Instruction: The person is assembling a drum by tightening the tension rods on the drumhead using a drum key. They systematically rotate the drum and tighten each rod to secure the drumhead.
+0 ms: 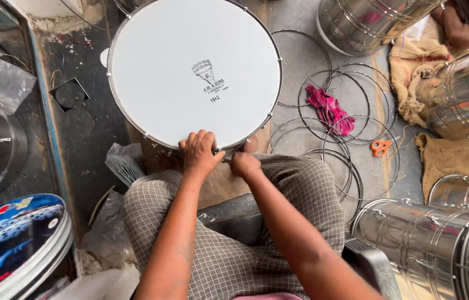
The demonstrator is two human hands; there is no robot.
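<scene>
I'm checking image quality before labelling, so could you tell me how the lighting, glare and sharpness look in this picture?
Head view: soft, even daylight; the white drumhead is bright but unclipped; streaky reflections on the steel drum shells; both hands at the rim sharp; slight wide-angle stretch near the edges.

Both arms are bare from the hands up to the bottom of the picture, with no sleeves, watch or rings in view. The left hand [200, 153] and right hand [244, 164] wear no gloves. The legs are wrapped in a checked cloth [229, 250], beige with thin dark lines, perhaps a wrap-around skirt.
</scene>
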